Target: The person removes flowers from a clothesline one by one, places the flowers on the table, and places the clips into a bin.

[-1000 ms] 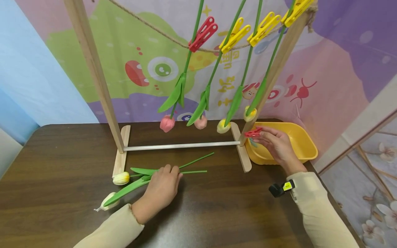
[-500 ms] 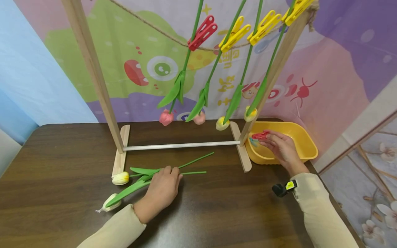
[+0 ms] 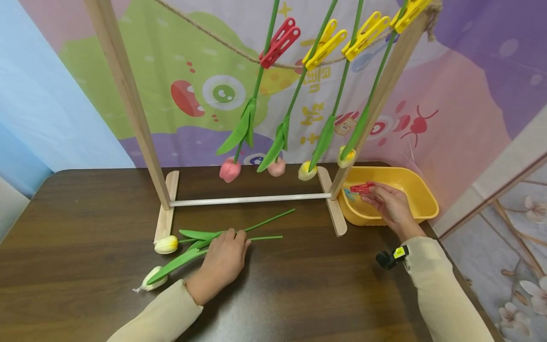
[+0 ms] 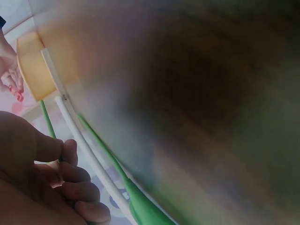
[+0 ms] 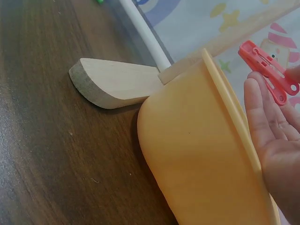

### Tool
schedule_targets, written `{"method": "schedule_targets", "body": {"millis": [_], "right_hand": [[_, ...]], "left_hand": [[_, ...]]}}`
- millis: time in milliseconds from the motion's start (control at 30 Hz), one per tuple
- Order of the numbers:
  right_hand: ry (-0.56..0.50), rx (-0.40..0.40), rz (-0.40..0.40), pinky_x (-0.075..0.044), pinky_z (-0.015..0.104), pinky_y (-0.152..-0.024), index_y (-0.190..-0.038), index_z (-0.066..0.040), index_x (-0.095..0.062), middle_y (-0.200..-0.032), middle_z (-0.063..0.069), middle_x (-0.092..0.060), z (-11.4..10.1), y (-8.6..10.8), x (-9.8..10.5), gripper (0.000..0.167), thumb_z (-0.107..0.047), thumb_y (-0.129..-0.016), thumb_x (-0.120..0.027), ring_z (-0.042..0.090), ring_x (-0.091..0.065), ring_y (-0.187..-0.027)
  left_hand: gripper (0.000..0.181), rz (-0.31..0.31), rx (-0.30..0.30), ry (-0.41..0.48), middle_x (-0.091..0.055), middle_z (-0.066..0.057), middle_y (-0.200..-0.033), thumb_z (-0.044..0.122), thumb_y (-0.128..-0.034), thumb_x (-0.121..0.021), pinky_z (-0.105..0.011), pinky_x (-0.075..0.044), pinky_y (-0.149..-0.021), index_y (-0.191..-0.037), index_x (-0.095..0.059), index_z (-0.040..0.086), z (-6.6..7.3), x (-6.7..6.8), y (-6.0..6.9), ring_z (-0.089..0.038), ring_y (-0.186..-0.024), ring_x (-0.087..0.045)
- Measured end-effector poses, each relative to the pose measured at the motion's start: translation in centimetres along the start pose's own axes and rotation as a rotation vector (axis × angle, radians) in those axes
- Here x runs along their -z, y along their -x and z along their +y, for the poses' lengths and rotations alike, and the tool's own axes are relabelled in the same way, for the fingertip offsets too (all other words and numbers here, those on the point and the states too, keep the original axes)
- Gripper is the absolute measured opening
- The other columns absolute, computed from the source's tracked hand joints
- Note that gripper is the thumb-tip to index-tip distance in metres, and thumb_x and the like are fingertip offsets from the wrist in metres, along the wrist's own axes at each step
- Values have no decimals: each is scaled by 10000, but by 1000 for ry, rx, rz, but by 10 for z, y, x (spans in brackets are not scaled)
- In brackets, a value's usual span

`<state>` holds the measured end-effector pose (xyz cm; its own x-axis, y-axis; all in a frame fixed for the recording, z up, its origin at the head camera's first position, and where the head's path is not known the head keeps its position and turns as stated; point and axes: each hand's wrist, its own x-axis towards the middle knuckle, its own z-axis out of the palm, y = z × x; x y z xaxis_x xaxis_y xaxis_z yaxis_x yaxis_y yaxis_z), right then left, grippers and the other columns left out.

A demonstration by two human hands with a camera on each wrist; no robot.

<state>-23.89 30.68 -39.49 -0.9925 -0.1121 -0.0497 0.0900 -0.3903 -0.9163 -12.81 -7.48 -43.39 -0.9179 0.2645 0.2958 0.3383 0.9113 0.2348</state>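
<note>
1. Dark brown wood-grain desk beneath both hands' fingers; a pastel cartoon backdrop hangs beyond them.

2. Left hand, low at the desk: fingers curled, the thumb and forefinger clamped on a green stem.

3. Two loose tulips lie at those fingers, a yellow bud and a cream bud to their left, stem ends poking out to their right. Which tulip the pinched stem belongs to cannot be told.

4. Right hand: thumb and fingers pinch a red clothespin, which sticks out to the left of the fingertips, over a yellow basin.

5. Wooden rack beyond the left fingers, with a white bar across its base. High above the fingers, a rope carries four hanging tulips, heads down, held by one red peg and three yellow pegs.
</note>
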Motion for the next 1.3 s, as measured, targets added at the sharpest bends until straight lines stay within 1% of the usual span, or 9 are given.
{"method": "schedule_targets", "body": {"millis": [167, 233, 367, 500, 700, 800, 933, 1033, 1300], "right_hand": [[72, -37, 45, -550, 259, -746, -919, -45, -685, -859, 43, -718, -1, -3, 0, 153, 11, -910, -543, 148, -708, -774], [141, -59, 75, -548, 254, -745, -989, -15, -645, -840, 24, -716, -1, -5, -1, 121, 0, -904, -561, 134, -706, -757], [313, -103, 124, -540, 232, -754, -1258, 126, -449, -811, -40, -701, -1, -10, -3, 400, -36, -911, -566, 80, -697, -739], [473, -151, 141, -525, 238, -803, -1356, 176, -307, -805, -106, -672, -1, -13, -4, 567, -99, -928, -559, 30, -685, -759], [743, -188, 104, -496, 310, -881, -1313, 146, -413, -889, -86, -645, 0, -17, -3, 500, -176, -951, -537, 5, -668, -807], [826, -196, 97, -486, 360, -896, -1286, 143, -448, -1034, 102, -663, 2, -19, -5, 476, -185, -952, -534, 45, -674, -829], [946, -241, 91, -484, 392, -911, -1289, 116, -462, -1226, 282, -565, 3, -21, -8, 482, -231, -959, -516, 188, -678, -948], [1031, -281, 93, -502, 368, -904, -1282, 97, -482, -1243, 278, -556, 4, -22, -11, 472, -247, -959, -506, 237, -656, -986], [1134, -333, 108, -516, 191, -709, -1199, 82, -565, -1086, 181, -655, 8, -25, -14, 414, -236, -935, -546, 101, -620, -819]], "left_hand": [[222, -22, 6, -2, -461, -70, -665, 197, -918, -577, -355, -373, -507, -769, -499, 53, 0, -2, -1, -261, -603, -509], [223, -30, 10, -3, -467, -74, -671, 201, -920, -574, -353, -368, -508, -771, -500, 53, 0, -3, -1, -264, -607, -508], [220, -41, 15, -2, -475, -76, -684, 207, -924, -570, -342, -356, -510, -780, -503, 54, 0, -5, -2, -259, -614, -504], [218, -54, 17, 1, -483, -81, -695, 210, -925, -567, -342, -352, -517, -786, -505, 55, 0, -6, -2, -263, -630, -505], [207, -102, 45, 9, -497, -92, -736, 217, -934, -554, -359, -360, -552, -811, -517, 55, 1, -6, -2, -282, -691, -518], [198, -127, 58, 15, -504, -98, -756, 217, -939, -544, -369, -367, -570, -829, -525, 53, 2, -6, -2, -290, -722, -523], [181, -150, 69, 30, -505, -106, -767, 199, -941, -537, -380, -374, -580, -845, -531, 46, 2, -5, -3, -298, -736, -524], [158, -173, 79, 32, -504, -112, -775, 170, -937, -538, -388, -381, -577, -847, -522, 41, 2, -5, -4, -301, -741, -526], [117, -259, 97, 30, -513, -129, -827, 134, -940, -516, -395, -385, -581, -876, -506, 36, 3, -5, -5, -307, -768, -526]]}}
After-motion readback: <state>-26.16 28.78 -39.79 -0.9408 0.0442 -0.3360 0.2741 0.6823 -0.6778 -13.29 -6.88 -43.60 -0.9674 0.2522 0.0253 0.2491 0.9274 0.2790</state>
